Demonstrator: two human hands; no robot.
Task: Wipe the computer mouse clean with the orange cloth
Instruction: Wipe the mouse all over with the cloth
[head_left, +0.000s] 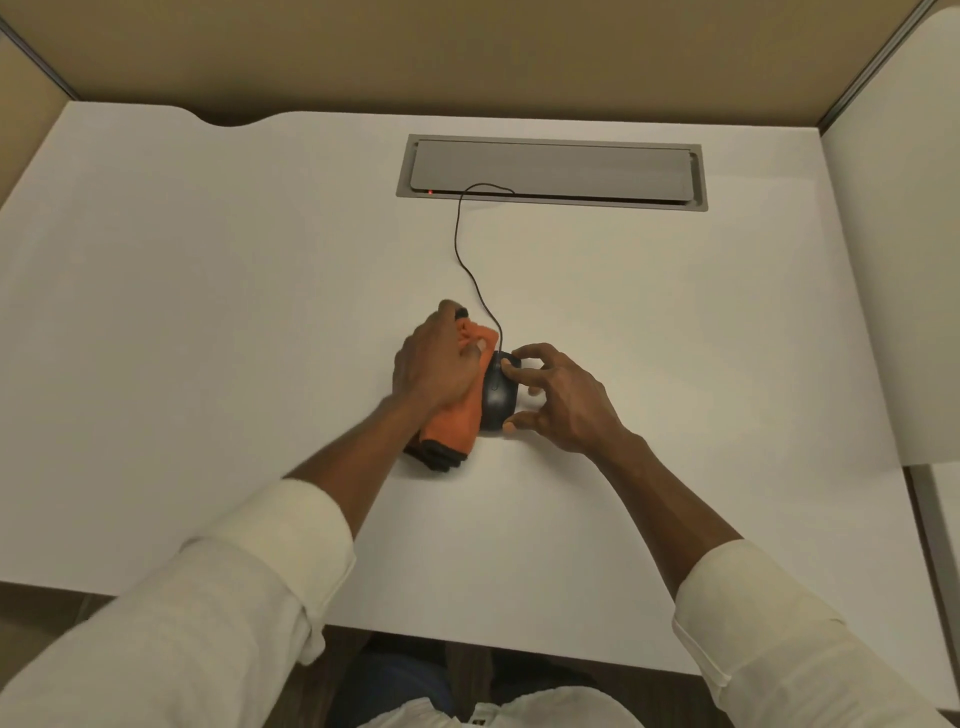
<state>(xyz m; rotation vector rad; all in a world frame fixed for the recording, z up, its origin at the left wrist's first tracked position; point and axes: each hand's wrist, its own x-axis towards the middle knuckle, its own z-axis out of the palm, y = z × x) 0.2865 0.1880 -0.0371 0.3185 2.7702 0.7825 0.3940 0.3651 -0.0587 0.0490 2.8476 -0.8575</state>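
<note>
A black wired computer mouse (497, 397) lies near the middle of the white desk (208, 312). My right hand (561, 397) grips it from the right side, with fingertips on its front and the thumb at its rear. My left hand (439, 364) is closed on the folded orange cloth (457, 423), which has a dark edge, and presses it against the mouse's left side. The cloth's lower end rests on the desk. The mouse cable (460, 249) runs from the mouse's front away to the back of the desk.
A grey cable hatch (550, 171) with a small red light is set into the desk at the back, where the cable enters. Tan partition walls (467, 57) enclose the desk behind and at both sides. My lap shows below the desk's near edge.
</note>
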